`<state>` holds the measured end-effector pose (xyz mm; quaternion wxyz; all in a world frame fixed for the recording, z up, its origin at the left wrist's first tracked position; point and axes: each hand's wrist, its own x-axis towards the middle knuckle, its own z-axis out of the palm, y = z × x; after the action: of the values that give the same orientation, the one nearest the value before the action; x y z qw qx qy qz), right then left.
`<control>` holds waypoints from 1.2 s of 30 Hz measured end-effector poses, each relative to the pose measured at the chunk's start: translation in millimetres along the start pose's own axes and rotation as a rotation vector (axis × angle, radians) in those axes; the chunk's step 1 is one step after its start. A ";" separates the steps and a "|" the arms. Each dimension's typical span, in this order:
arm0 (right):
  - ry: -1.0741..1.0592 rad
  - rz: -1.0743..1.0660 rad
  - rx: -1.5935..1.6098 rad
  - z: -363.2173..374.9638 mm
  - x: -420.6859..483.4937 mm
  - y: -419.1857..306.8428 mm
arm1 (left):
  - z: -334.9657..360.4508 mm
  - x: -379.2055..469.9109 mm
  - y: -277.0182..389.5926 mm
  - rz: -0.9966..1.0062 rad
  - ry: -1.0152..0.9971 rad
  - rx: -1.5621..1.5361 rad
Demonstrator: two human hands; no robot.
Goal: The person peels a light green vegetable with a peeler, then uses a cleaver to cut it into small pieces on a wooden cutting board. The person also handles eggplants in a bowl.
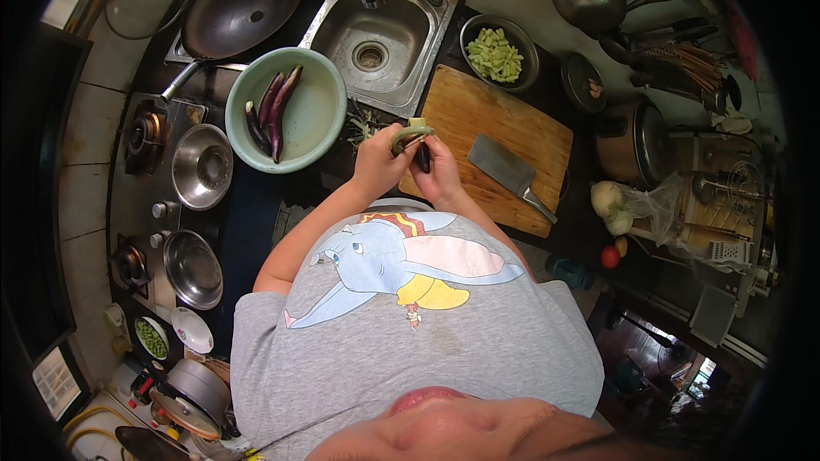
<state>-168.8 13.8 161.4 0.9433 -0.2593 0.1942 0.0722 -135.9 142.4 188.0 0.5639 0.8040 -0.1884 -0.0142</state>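
My left hand [377, 163] grips a green-handled tool [411, 132] that looks like a peeler. In my right hand [442, 173] is a short dark purple eggplant [423, 159], held upright against the tool. A pale cut end [417, 121] shows above the fingers. Both hands meet over the left edge of a wooden cutting board [506, 105], and fingers hide part of the tool and eggplant. To their right a cleaver [503, 161] lies flat on the board. Three long eggplants [280, 105] rest in a pale green basin [327, 121] on the left.
A steel sink [410, 25] lies ahead, with dark peelings [360, 125] near its front edge. Behind the board stands a metal bowl [469, 67] of chopped pale green vegetable [496, 56]. A wok [240, 9] sits far left; steel bowls [202, 166] stand by the gas burner [142, 134].
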 end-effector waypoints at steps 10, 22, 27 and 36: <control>0.094 0.074 0.025 -15.2 9.5 -4.7 | 4.9 -0.2 -81.2 -0.329 -0.046 0.360; 0.040 0.068 -0.061 -2.7 3.3 -5.9 | -4.4 7.0 -88.2 -0.328 0.028 0.421; 0.036 0.066 -0.055 -2.7 4.6 -6.6 | 1.1 9.8 -105.1 -0.381 0.026 0.410; 0.073 0.082 -0.049 -9.4 6.3 -6.7 | 0.0 9.1 -111.1 -0.406 0.067 0.182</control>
<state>-164.6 3.4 154.5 0.9252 -0.2768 0.2370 0.1060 -95.5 172.0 88.4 0.4806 0.8729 -0.0046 -0.0838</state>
